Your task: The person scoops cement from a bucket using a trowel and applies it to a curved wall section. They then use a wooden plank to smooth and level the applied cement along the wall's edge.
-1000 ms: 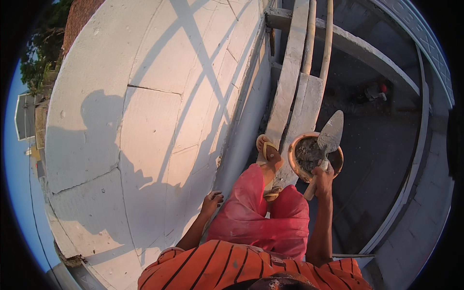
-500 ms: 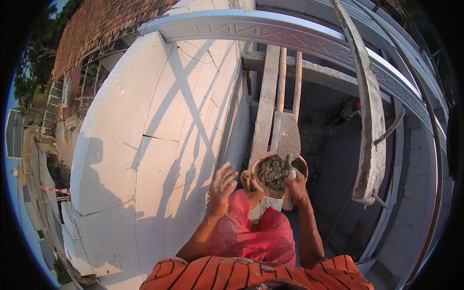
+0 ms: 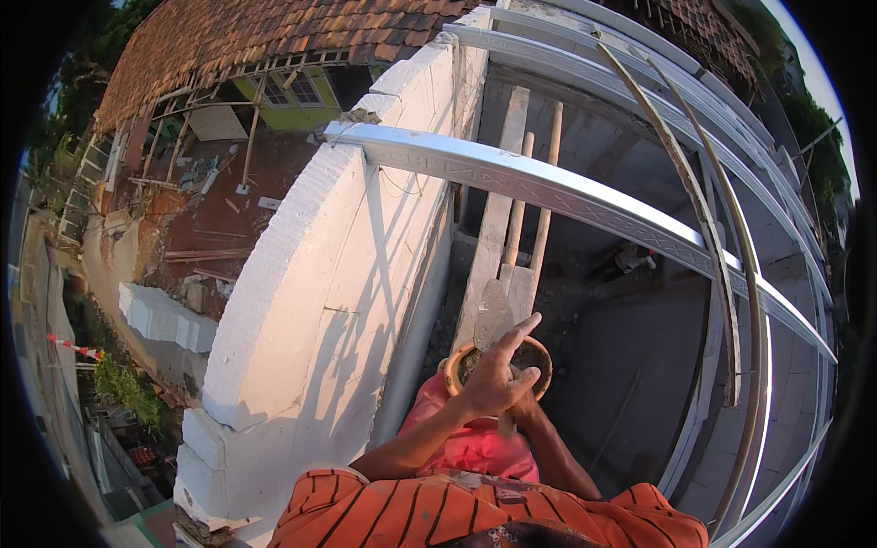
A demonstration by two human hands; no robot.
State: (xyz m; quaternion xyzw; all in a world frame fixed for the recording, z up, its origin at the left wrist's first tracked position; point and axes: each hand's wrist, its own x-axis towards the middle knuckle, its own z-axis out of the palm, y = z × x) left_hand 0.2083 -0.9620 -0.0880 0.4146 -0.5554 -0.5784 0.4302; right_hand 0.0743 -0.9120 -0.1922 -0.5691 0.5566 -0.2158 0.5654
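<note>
My left hand [image 3: 491, 384] reaches across over an orange bucket [image 3: 547, 358] in front of my lap. Its index finger and thumb are stretched out and apart, with nothing seen in it. Beneath it, my right hand [image 3: 523, 411] is closed on the handle of a trowel, partly hidden by the left. The mortar-coated trowel blade [image 3: 493, 315] points away from me, over the bucket's far rim. Mortar in the bucket is mostly covered by the hands and blade. Whether the two hands touch, I cannot tell.
A pale block wall [image 3: 306, 301] rises at my left. Ahead, a metal beam [image 3: 548, 187] spans from its top to the right, above a plank [image 3: 498, 219] and poles. Wooden bars [image 3: 699, 205] hang at the right. Another person [image 3: 630, 260] is far below.
My left hand has swung right, from beside the bucket to over it and my right hand. The trowel stays in my right hand. The view has shifted, showing more yard at left.
</note>
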